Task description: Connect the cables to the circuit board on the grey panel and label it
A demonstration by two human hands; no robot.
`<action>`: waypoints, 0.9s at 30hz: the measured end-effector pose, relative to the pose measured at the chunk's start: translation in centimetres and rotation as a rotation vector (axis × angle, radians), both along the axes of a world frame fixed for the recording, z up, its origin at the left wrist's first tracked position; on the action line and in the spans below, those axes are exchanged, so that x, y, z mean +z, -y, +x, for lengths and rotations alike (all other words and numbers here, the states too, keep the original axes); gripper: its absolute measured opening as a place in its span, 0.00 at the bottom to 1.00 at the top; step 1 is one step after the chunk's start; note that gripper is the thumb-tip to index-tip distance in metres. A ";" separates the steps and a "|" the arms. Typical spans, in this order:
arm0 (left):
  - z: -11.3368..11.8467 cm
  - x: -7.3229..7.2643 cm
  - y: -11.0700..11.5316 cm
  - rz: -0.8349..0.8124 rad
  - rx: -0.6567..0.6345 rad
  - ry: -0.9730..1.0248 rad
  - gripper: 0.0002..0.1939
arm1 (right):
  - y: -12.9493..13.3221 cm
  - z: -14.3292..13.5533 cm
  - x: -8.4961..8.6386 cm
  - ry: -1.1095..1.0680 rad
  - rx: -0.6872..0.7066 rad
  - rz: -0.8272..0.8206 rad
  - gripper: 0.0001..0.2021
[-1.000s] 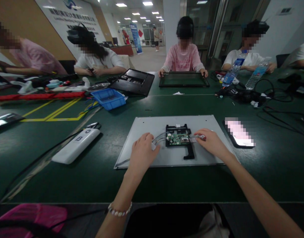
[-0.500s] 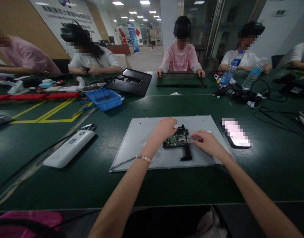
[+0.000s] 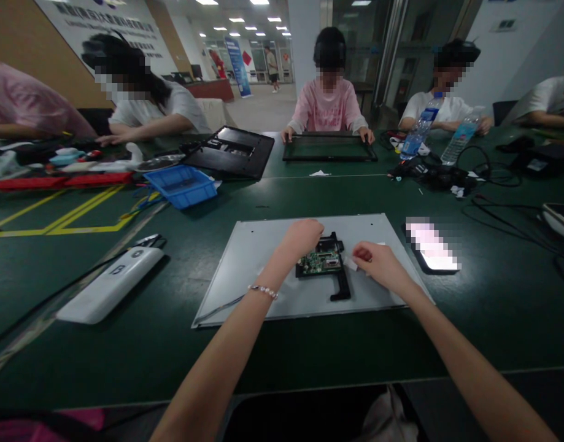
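Circuit board, green, rectangular, studded with small metal and plastic parts: seated in black plastic bracket with one long arm toward the near edge, and resting near the middle of pale grey flat panel, on dark green tabletop. Left hand across far left part of bracket, fingers bent downward, tips hidden behind knuckles; cannot tell whether spread, pinched or holding anything. Right hand beside bracket's right side, fingers curled in and narrow, tips just beside small pale strip of paper or film; cannot tell whether gripping or merely touching. Likely trouble, as judged: tearing or creasing of the strip, from a sharp pull at a bad angle; scratched or flexed board, from uneven pressure of the left fingers, with tips out of sight; shift of bracket across the panel, from unequal push by the two hands. Also possible: snagging of thin flat grey cable near the panel's near left corner, from a sweep of the left forearm. Lesser concern: black-edged phone with lit pale pink screen near the panel's right edge, liable to a knock from a sideways skid of the panel or a swing of the right hand.
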State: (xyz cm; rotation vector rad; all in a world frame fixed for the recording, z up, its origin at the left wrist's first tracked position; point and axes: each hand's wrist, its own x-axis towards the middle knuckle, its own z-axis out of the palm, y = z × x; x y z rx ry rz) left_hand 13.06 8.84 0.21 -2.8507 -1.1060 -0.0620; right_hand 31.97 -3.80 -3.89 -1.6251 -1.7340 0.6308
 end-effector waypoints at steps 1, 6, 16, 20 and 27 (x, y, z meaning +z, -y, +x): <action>0.1 0.0 -0.1 0.014 0.009 0.007 0.14 | 0.0 0.5 0.0 0.010 -0.029 -0.008 0.05; 1.3 -0.1 -0.9 0.059 0.029 0.021 0.13 | -0.1 3.0 0.1 0.212 -0.156 -0.039 0.05; -3.4 2.1 0.0 0.075 0.199 0.128 0.17 | 0.0 3.3 0.5 0.302 -0.183 0.024 0.09; -8.4 3.2 0.6 -0.011 0.416 0.113 0.17 | 0.3 3.2 0.8 0.286 -0.141 0.014 0.10; -14.1 2.5 2.4 -0.511 0.501 0.102 0.20 | 0.7 3.2 0.1 0.252 -0.079 0.014 0.13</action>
